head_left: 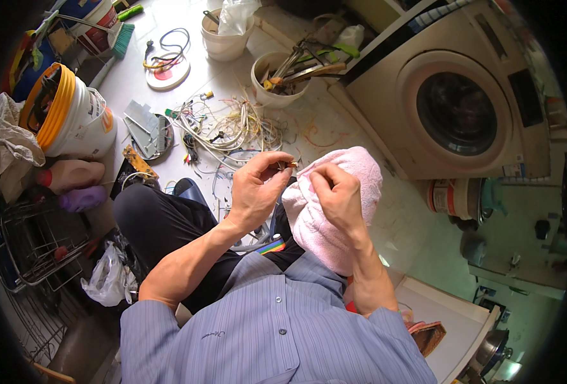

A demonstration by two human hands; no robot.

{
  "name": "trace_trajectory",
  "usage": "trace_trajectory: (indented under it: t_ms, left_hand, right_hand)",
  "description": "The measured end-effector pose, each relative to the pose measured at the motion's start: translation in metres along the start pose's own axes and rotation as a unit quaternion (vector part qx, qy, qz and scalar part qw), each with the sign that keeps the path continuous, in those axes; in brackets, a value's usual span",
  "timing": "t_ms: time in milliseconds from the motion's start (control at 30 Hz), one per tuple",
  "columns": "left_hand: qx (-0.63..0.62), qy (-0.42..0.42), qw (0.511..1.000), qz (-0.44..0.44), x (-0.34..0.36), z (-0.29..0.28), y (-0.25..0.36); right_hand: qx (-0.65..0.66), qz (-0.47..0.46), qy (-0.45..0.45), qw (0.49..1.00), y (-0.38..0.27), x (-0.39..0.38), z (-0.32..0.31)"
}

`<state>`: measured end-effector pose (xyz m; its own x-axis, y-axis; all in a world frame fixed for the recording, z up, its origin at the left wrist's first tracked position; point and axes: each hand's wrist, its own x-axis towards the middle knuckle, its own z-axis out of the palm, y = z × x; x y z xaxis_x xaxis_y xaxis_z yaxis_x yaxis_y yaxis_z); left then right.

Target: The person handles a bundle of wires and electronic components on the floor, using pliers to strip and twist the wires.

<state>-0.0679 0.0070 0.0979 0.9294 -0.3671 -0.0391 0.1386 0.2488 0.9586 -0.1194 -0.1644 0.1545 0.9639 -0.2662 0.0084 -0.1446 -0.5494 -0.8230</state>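
Note:
My left hand (258,189) is closed, pinching a small brass-coloured piece (292,164) between thumb and fingertips. My right hand (333,195) is closed close to it, fingertips pinched on something too small to make out. A pink towel (347,163) is draped over my right knee, beneath and beside my right hand. Beyond both hands, a loose tangle of pale and coloured wires (238,128) lies on the tiled floor (123,67).
A washing machine (456,160) stands at right. Two white buckets (280,96) sit ahead, one holding tools. Stacked buckets (82,131), bottles (78,173) and a wire rack (21,249) crowd the left. A flat metal piece (142,125) and a cable reel (168,77) lie ahead-left.

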Motion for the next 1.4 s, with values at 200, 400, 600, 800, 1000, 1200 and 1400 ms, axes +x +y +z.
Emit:
trace_trajectory:
  t_ms: [200,400,600,800,1000,1200,1400]
  left_hand:
    - [0.081,0.017,0.989,0.122,0.005,0.0,-0.005]
    - [0.017,0.014,0.997,0.068,0.004,0.001,-0.005]
    - [-0.028,0.032,0.999,-0.009,0.002,0.0,-0.003]
    - [-0.009,0.041,0.998,0.044,0.005,-0.001,-0.008]
    - [0.041,0.02,0.997,0.06,0.004,0.0,0.0]
    - [-0.002,0.017,0.998,0.065,0.002,0.002,-0.003]
    - [-0.035,-0.002,0.999,0.035,0.001,0.007,-0.001]
  right_hand:
    - [0.288,0.151,-0.128,0.937,-0.018,-0.002,-0.016]
    - [0.367,0.174,-0.102,0.908,-0.014,0.005,-0.037]
    - [0.032,0.049,-0.069,0.996,-0.002,-0.007,-0.019]
    - [0.276,0.152,-0.194,0.929,-0.031,-0.017,-0.025]
    - [0.304,0.133,-0.068,0.941,-0.02,-0.001,-0.043]
    - [0.006,0.017,0.03,0.999,0.015,0.006,-0.059]
    - [0.016,0.058,0.032,0.998,0.034,-0.013,-0.078]
